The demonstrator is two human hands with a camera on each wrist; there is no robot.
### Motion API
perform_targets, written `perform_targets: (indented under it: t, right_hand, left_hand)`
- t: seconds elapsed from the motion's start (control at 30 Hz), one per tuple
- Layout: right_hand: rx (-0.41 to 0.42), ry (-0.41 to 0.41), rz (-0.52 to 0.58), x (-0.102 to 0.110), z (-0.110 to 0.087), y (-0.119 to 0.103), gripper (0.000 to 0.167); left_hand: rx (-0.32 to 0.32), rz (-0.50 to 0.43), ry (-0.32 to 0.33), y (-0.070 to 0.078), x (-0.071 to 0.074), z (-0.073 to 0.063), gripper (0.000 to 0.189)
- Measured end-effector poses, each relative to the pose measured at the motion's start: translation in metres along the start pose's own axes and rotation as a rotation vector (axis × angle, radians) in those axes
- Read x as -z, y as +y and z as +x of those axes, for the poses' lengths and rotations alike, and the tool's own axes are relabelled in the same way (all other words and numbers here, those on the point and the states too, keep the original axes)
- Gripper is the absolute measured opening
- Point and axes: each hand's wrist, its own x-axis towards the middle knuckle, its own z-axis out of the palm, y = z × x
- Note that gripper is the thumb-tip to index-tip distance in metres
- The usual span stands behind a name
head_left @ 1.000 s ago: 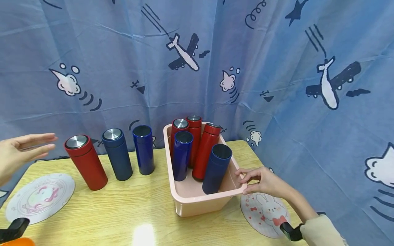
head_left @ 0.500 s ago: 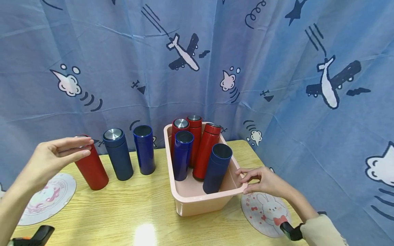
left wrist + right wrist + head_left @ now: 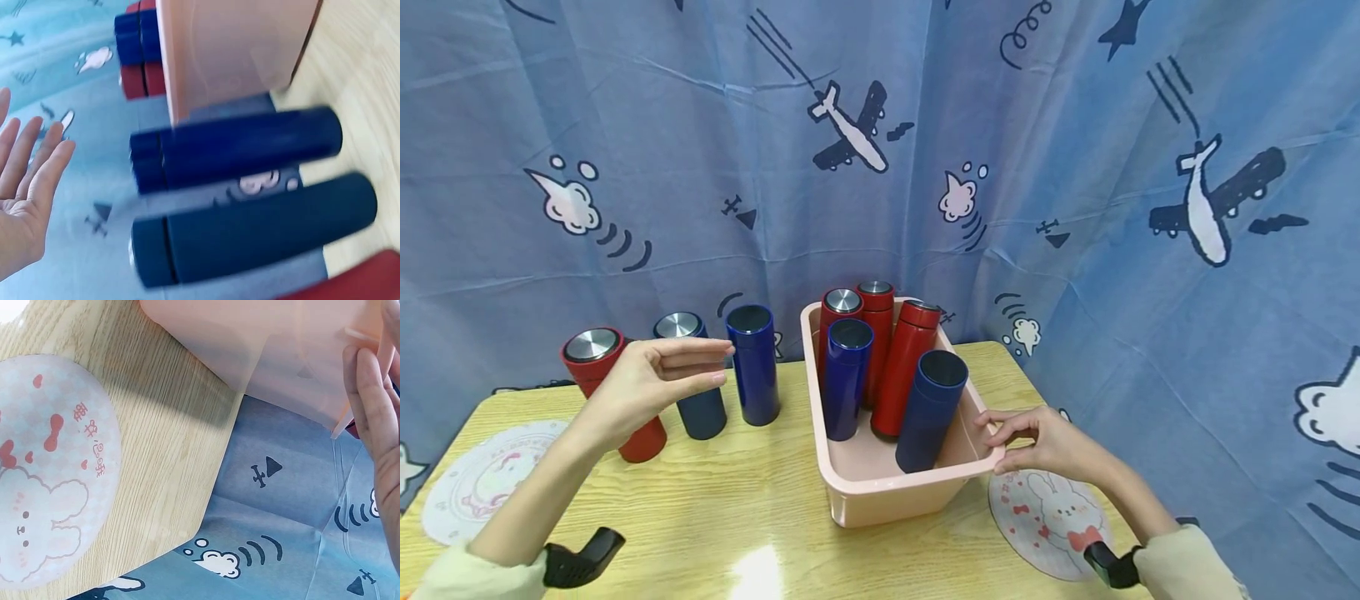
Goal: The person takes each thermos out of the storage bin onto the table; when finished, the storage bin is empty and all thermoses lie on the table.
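Observation:
My left hand [image 3: 643, 379] hovers with fingers extended and holds nothing. From the head view it overlaps a red thermos [image 3: 597, 367] and a navy thermos [image 3: 703, 417], just left of a glossy blue thermos [image 3: 758, 379]. In the left wrist view, a gap shows between that hand and the glossy blue thermos [image 3: 244, 147]. At the near right corner of a pink bin [image 3: 895, 486], my right hand [image 3: 1045, 446] pinches the rim between thumb and fingers. Inside the bin stand three red thermoses [image 3: 904, 367], a glossy blue thermos [image 3: 845, 392] and a leaning navy thermos [image 3: 928, 417].
A round mat [image 3: 490, 479] lies on the table's left side, and a rabbit-print mat [image 3: 1052, 521] lies right of the bin. Behind the wooden table [image 3: 700, 517] hangs a blue curtain [image 3: 700, 208] with airplane prints.
My left hand has swept right from the left edge, past the red thermos, to in front of the navy one. My right hand stays on the bin rim.

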Motion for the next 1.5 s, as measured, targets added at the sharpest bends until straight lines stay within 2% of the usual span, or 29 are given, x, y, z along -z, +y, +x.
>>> perform_targets:
  t: [0.27, 0.53, 0.77, 0.93, 1.13, 1.37, 1.5]
  right_hand:
    - [-0.005, 0.005, 0.009, 0.0, -0.001, -0.002, 0.024]
    - [-0.014, -0.014, 0.029, 0.001, 0.001, -0.001, 0.023]
    - [-0.011, -0.003, 0.012, 0.002, 0.002, -0.001, 0.024]
    - [-0.016, -0.006, 0.025, 0.001, 0.001, -0.001, 0.024]
    - [-0.004, -0.004, 0.042, -0.001, 0.0, 0.001, 0.024]
    - [0.0, -0.005, 0.053, -0.001, -0.001, 0.004, 0.024]
    - [-0.003, 0.001, 0.051, -0.001, -0.001, 0.005, 0.024]
  left_hand:
    - [0.016, -0.064, -0.068, -0.01, -0.039, 0.026, 0.042]
    - [0.023, -0.078, -0.088, -0.018, -0.061, 0.043, 0.04]
    - [0.007, -0.063, -0.078, -0.024, -0.071, 0.065, 0.044]
    - [0.017, -0.102, -0.078, -0.027, -0.076, 0.081, 0.049]
    - [0.057, -0.109, -0.085, -0.033, -0.078, 0.093, 0.052]
    - [0.039, -0.199, -0.127, -0.04, -0.08, 0.103, 0.052]
    - [0.032, -0.22, -0.134, -0.045, -0.082, 0.109, 0.054]
